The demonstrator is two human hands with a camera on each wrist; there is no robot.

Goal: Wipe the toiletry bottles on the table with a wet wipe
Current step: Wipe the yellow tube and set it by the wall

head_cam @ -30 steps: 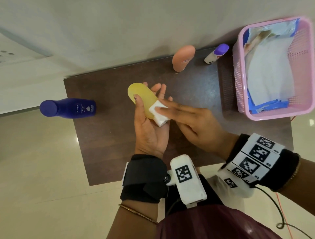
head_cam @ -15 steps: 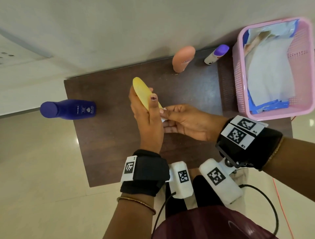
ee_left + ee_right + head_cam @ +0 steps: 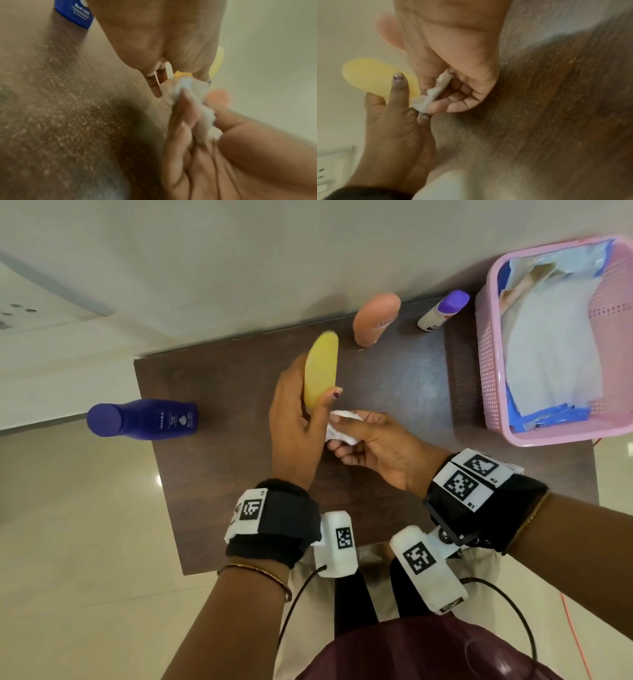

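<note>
— So where is the yellow bottle (image 3: 320, 371)?

— Up off the table (image 3: 219, 474), in my left hand (image 3: 294, 426); my fingers and thumb curl round its lower part, and its rounded end points away from me.

— And the wet wipe (image 3: 339, 428)?

— Crumpled, pinched in my right hand (image 3: 373, 450) between thumb and curled fingers, just beside the bottle's lower end.

— What else is out?

— A blue bottle (image 3: 144, 419) at the table's left edge, a peach bottle (image 3: 375, 318) and a small purple-capped bottle (image 3: 443, 309) at the far edge, and a pink basket (image 3: 486, 378) on the right.
</note>
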